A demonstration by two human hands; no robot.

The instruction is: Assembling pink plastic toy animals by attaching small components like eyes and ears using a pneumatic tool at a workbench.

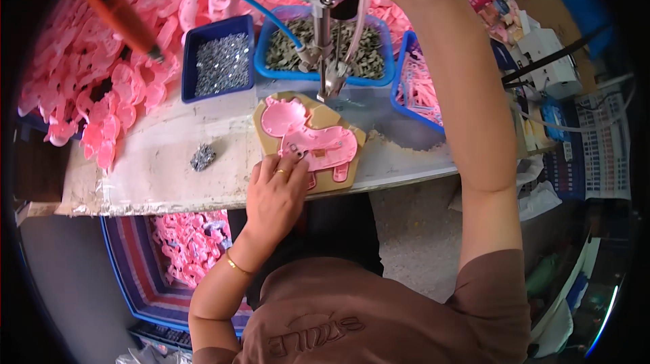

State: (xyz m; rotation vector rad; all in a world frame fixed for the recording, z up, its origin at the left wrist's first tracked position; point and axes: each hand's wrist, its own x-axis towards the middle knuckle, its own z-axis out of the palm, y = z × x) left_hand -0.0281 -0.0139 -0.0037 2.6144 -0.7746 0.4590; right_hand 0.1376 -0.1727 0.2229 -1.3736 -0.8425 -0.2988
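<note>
A pink plastic toy-shaped half shell (pixel 328 145) lies in a tan fixture board (pixel 352 178) at the bench's front edge. Over the lower left of that shell rests my left hand (pixel 276 188), fingers bent and close together. Its fingertips press down beside small dark metal parts on the shell; whatever they pinch is too small to make out. Just above the fixture hangs the metal tip of an upright machine (pixel 325 70). My right forearm (pixel 447 59) reaches up past the machine's right side, and its hand is beyond the top edge.
Behind the fixture stand a dark blue tray of small metal parts (pixel 187 73), a blue tray of grey-green pieces (pixel 264 70) and a blue tray of pink sticks (pixel 399 97). Pink shells (pixel 115 110) heap at the left, below an orange-handled tool (pixel 118 12). A metal-part pile (pixel 202 157) sits nearby.
</note>
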